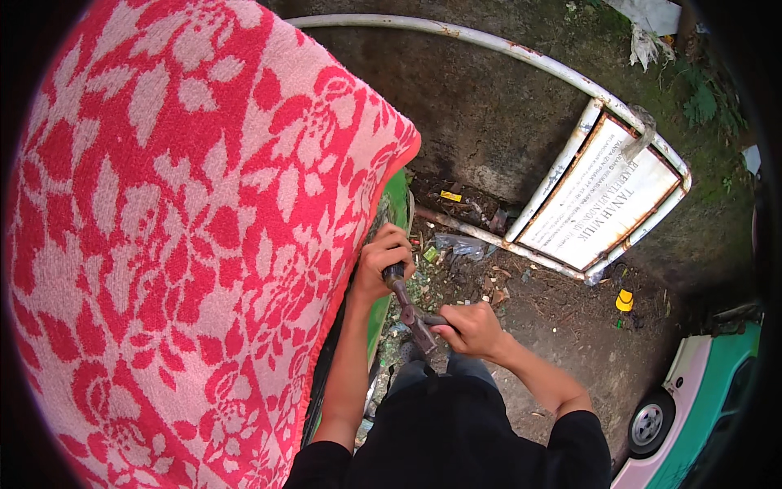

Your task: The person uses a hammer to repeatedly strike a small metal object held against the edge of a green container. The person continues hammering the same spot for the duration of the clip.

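Note:
My left hand (pixel 381 259) is closed around the black-handled end of a metal tool (pixel 399 285), beside the green bodywork (pixel 380 318) under the edge of a red and pink floral cloth (pixel 187 204). Just below and to the right, my right hand (pixel 476 330) grips a dark handle, close against a worn hammer-like metal head (pixel 419 326). The metal pieces overlap, so I cannot tell whether they form one tool or two. The part of the bodywork at my left fingertips is mostly hidden by the cloth and hand.
A rusty white tubular frame (pixel 509 50) with a white sign (pixel 599 196) leans by a mossy wall (pixel 472 106). Rubble and litter (pixel 456 244) lie on the ground, with a yellow scrap (pixel 625 300). A pink and teal vehicle (pixel 725 383) with a wheel (pixel 652 420) is at right.

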{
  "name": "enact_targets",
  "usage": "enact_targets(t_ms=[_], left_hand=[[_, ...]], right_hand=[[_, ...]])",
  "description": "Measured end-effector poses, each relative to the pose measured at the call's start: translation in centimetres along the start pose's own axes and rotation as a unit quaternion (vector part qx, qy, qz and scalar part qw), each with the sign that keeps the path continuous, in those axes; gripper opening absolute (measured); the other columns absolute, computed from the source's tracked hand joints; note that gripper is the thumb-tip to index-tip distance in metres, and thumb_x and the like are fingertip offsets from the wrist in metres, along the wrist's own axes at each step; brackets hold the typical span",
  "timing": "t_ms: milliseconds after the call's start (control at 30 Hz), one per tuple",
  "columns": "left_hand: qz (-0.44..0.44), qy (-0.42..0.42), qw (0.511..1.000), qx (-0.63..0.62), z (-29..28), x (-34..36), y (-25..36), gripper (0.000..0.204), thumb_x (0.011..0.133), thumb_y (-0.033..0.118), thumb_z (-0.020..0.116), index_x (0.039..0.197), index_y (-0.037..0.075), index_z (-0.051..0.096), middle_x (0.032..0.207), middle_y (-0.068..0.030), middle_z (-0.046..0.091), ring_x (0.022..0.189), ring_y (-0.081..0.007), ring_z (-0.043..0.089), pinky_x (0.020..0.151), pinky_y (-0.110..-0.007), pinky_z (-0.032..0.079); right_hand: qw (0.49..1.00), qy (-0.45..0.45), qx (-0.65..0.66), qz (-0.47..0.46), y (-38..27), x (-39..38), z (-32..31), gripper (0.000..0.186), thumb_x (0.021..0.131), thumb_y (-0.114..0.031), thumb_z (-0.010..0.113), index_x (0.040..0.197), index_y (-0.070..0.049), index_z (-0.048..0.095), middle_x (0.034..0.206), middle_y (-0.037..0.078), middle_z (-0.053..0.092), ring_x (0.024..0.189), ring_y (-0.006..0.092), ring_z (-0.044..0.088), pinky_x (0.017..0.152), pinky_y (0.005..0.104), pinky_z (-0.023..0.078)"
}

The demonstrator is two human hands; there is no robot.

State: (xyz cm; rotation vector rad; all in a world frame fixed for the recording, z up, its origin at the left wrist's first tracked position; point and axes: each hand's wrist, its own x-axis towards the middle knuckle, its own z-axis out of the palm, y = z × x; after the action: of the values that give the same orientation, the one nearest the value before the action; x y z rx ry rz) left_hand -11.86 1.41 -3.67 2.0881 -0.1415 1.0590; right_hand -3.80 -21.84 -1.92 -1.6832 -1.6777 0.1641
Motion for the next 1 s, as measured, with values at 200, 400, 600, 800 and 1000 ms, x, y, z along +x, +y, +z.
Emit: enact_targets(t_ms=[200, 400, 600, 800, 1000], left_hand=[[-0.004, -0.013, 1.000, 0.029, 0.5, 0.3, 0.3, 0.021, 0.060, -0.002, 0.076, 0.071, 0.002, 0.059, 0.078, -0.0071, 0.059, 0.086, -0.0285, 0.060, 0.075, -0.040, 0.050], [-0.002, -0.072, 0.995, 0.070, 2.1, 1.0, 0.2, 0.024, 0.060, 0.006, 0.078, 0.075, 0.005, 0.059, 0.079, -0.0057, 0.058, 0.093, -0.0282, 0.060, 0.086, -0.044, 0.046], [0.016, -0.190, 0.966, 0.178, 5.0, 1.1, -0.2, 0.033, 0.056, 0.008, 0.081, 0.085, 0.011, 0.065, 0.087, -0.0016, 0.060, 0.101, -0.0261, 0.059, 0.095, -0.042, 0.042], [0.000, -0.230, 0.959, 0.167, 4.2, 1.6, 1.4, 0.038, 0.053, 0.008, 0.085, 0.085, 0.010, 0.065, 0.091, -0.0024, 0.063, 0.103, -0.0267, 0.058, 0.097, -0.044, 0.044], [-0.004, -0.177, 0.964, 0.199, 3.7, 1.7, 2.5, 0.043, 0.049, 0.006, 0.086, 0.086, 0.008, 0.064, 0.088, -0.0035, 0.061, 0.099, -0.0273, 0.059, 0.095, -0.043, 0.045]], right_hand=[[0.999, 0.012, 0.038, -0.015, -0.4, -0.2, -0.6, 0.034, 0.099, -0.035, 0.064, 0.081, -0.007, 0.057, 0.061, 0.010, 0.058, 0.052, 0.0309, 0.059, 0.045, 0.0409, 0.044], [0.993, 0.054, 0.076, 0.067, 0.8, -2.0, -0.7, 0.017, 0.095, -0.015, 0.063, 0.085, -0.003, 0.057, 0.059, 0.015, 0.053, 0.050, 0.0348, 0.057, 0.048, 0.0418, 0.042], [0.948, 0.128, 0.197, 0.214, 1.7, -4.3, -1.3, 0.015, 0.099, -0.010, 0.059, 0.090, 0.001, 0.062, 0.054, 0.008, 0.053, 0.045, 0.0205, 0.056, 0.046, 0.0341, 0.041], [0.923, 0.159, 0.243, 0.253, 3.4, -5.0, -1.9, 0.027, 0.103, -0.017, 0.060, 0.083, 0.002, 0.063, 0.052, 0.002, 0.054, 0.045, 0.0109, 0.054, 0.045, 0.0298, 0.040], [0.918, 0.143, 0.274, 0.249, 4.4, -4.7, -2.0, 0.033, 0.105, -0.022, 0.059, 0.081, 0.000, 0.063, 0.051, 0.002, 0.054, 0.045, 0.0116, 0.055, 0.045, 0.0303, 0.041]])
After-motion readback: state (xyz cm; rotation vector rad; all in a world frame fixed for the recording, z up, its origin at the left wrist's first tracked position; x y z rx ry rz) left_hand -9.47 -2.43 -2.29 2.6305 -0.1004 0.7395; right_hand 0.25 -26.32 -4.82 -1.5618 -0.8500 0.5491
